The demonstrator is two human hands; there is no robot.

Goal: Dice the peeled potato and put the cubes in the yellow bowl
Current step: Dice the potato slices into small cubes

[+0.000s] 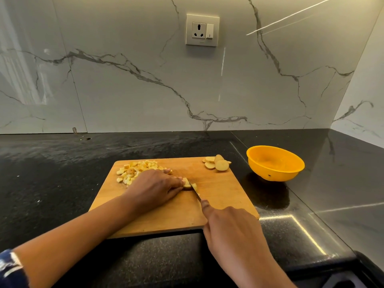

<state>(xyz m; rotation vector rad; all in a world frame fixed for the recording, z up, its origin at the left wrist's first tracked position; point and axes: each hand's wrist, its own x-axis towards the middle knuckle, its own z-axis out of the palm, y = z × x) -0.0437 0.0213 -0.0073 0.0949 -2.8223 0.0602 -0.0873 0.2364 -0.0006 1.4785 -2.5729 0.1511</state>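
dicing potato on a wooden board, yellow bowl off to the right

the left hand (154, 189) lies over the middle of the cutting board (224, 196), fingers nearly straight, tips pressing down on a potato piece (188, 183). just right of those tips the knife (196, 193) blade meets the piece; the right hand (230, 227) is curled round the handle at the near edge of the board, forefinger stretched along the back of the blade. a pile of cubes (137, 170) sits at the far left of the board, partly behind the left hand. potato slices (217, 163) lie at the far right corner. the yellow bowl (275, 163) stands on the black counter (62, 173), right of the board and well apart from the cubes. a wall socket (202, 30) is set in the marble wall behind.
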